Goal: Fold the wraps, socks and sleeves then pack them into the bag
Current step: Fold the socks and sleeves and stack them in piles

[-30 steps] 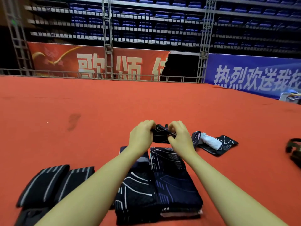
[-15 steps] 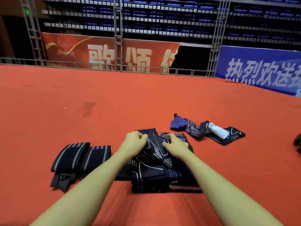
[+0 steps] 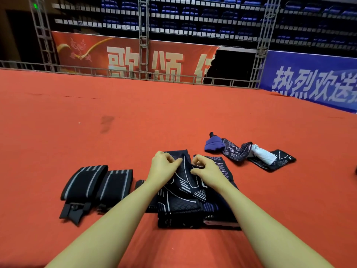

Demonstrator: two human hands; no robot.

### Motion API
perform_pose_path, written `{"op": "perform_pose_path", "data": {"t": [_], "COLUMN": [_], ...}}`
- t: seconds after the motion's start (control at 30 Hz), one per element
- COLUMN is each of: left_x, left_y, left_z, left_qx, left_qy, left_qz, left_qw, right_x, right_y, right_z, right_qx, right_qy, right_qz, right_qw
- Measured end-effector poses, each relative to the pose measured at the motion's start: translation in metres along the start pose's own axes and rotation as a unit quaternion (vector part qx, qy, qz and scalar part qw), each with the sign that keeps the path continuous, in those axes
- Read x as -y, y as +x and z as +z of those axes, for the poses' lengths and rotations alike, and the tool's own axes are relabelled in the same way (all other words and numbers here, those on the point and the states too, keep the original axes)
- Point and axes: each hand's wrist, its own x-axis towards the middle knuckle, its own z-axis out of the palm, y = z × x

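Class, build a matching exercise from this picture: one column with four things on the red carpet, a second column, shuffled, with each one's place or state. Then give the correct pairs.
Things
1. striped black wraps
2. patterned sleeve
3. purple-toed sock
4. folded stack

Places or states
A. lying loose and unfolded, far right
B. pinched by the left hand and right hand
C. side by side, far left
D. under the hands, piled flat

Pairs: 1-C, 2-B, 3-A, 4-D
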Motion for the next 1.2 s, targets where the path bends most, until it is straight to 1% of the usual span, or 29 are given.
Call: {"op": "perform_pose_path", "data": {"t": [0.13, 0.23, 0.33, 0.43, 0.53, 0.6, 0.63, 0.73, 0.8, 0.9, 1.03, 1.13, 1.2], "left_x": [0.006, 0.005, 0.009, 0.01, 0.005, 0.001, 0.0, -0.004, -0.003, -0.001, -0.005, -0.012, -0.017], "left_y": [0.003, 0.0, -0.006, -0.01, -0.014, -0.014, -0.014, -0.013, -0.011, -0.012, -0.015, -0.013, -0.011], "left_z": [0.0, -0.004, -0.008, -0.009, -0.008, -0.005, -0.003, 0.0, 0.001, 0.002, 0.0, -0.004, -0.009], "left_qx": [0.035, 0.041, 0.04, 0.034, 0.056, 0.075, 0.073, 0.031, 0.018, 0.022, 0.0, -0.024, -0.041], "left_qy": [0.01, 0.022, 0.002, -0.009, -0.008, -0.022, -0.032, -0.036, -0.021, -0.016, -0.074, -0.131, -0.163], "left_qz": [-0.023, -0.01, -0.003, 0.004, 0.001, -0.007, -0.01, -0.019, -0.024, -0.022, -0.026, -0.03, -0.024], "left_qw": [0.999, 0.999, 0.999, 0.999, 0.998, 0.997, 0.997, 0.999, 0.999, 0.999, 0.997, 0.991, 0.985], "right_x": [0.001, 0.002, -0.002, -0.006, -0.005, -0.003, -0.003, -0.007, -0.011, -0.017, -0.015, -0.007, 0.0], "right_y": [-0.003, -0.008, -0.01, -0.011, -0.013, -0.015, -0.017, -0.018, -0.016, -0.014, -0.016, -0.014, -0.015], "right_z": [0.002, 0.003, 0.001, 0.003, 0.004, 0.004, 0.003, 0.002, 0.003, 0.007, 0.01, 0.004, -0.002], "right_qx": [0.014, -0.022, -0.055, -0.046, -0.043, -0.044, -0.041, -0.044, -0.065, -0.087, -0.095, -0.103, -0.114], "right_qy": [-0.017, -0.026, -0.033, -0.071, -0.092, -0.083, -0.079, -0.095, -0.11, -0.129, -0.155, -0.113, -0.018], "right_qz": [-0.017, 0.001, 0.018, 0.035, 0.039, 0.027, 0.021, 0.02, 0.047, 0.086, 0.096, 0.065, 0.017], "right_qw": [1.0, 0.999, 0.998, 0.996, 0.994, 0.995, 0.996, 0.994, 0.991, 0.984, 0.979, 0.986, 0.993]}}
